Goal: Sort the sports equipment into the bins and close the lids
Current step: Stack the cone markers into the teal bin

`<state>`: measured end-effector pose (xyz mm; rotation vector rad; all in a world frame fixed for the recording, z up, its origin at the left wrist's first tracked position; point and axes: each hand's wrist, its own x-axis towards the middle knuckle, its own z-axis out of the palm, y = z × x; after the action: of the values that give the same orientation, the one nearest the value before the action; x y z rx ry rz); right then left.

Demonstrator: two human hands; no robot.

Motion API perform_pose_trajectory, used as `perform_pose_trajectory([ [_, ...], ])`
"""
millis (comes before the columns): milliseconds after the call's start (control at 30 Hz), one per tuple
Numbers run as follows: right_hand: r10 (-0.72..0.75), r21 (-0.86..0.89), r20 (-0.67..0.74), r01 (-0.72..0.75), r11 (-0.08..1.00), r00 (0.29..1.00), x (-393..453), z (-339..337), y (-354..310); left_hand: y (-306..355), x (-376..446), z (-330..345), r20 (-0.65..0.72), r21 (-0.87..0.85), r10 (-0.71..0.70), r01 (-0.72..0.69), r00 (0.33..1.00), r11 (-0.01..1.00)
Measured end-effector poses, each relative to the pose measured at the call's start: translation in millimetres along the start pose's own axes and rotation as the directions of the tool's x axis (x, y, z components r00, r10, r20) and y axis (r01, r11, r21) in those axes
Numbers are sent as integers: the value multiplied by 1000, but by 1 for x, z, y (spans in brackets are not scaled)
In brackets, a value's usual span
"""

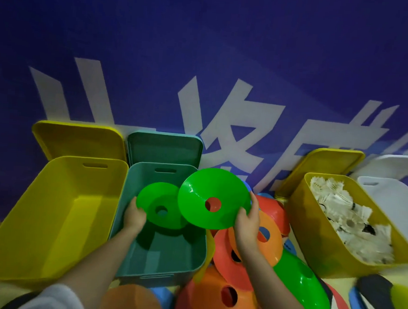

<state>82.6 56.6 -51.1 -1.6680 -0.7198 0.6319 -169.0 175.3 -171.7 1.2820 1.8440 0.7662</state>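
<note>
My left hand (134, 216) grips the edge of a green disc cone (160, 205) held inside the open teal bin (142, 266). My right hand (247, 221) grips the rim of a second, larger-looking green disc cone (202, 195), held tilted above the teal bin's right edge. A pile of orange, red, green and blue disc cones (236, 265) lies on the floor right of the teal bin. The yellow bin on the left (49, 216) holds nothing visible. The yellow bin on the right (322, 249) holds white shuttlecocks (353, 220).
All bin lids stand open against the blue wall (205, 46): a yellow lid (78, 140), a teal lid (164, 149), another yellow lid (325, 167). A white bin (393, 199) sits at far right. Paddles (379, 294) lie at bottom right.
</note>
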Motion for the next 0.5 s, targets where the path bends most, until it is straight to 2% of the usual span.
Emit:
perform_pose_trajectory([
  [100, -23, -21, -26, 23, 1000, 999, 7, 4, 0, -12, 8, 9, 70, -54, -99, 103, 993, 993],
  [200, -34, -39, -23, 33, 999, 999, 15, 13, 3, -4, 9, 9, 82, -95, -166, 173, 983, 980],
  [300, -69, -61, 9, 70, 996, 998, 16, 25, 1, 21, -4, -3, 48, -153, -143, 149, 988, 977],
  [400, -154, -136, 84, 164, 977, 984, 14, 35, -5, 50, -26, -29, 55, -185, 9, 2, 998, 983],
  [433, -185, -175, 126, 206, 963, 975, 12, 38, -8, 59, -35, -43, 39, -216, 104, -93, 994, 972],
  [500, -232, -291, 234, 295, 910, 944, 9, 51, -12, 67, -48, -71, -87, -202, 321, -333, 943, 921],
])
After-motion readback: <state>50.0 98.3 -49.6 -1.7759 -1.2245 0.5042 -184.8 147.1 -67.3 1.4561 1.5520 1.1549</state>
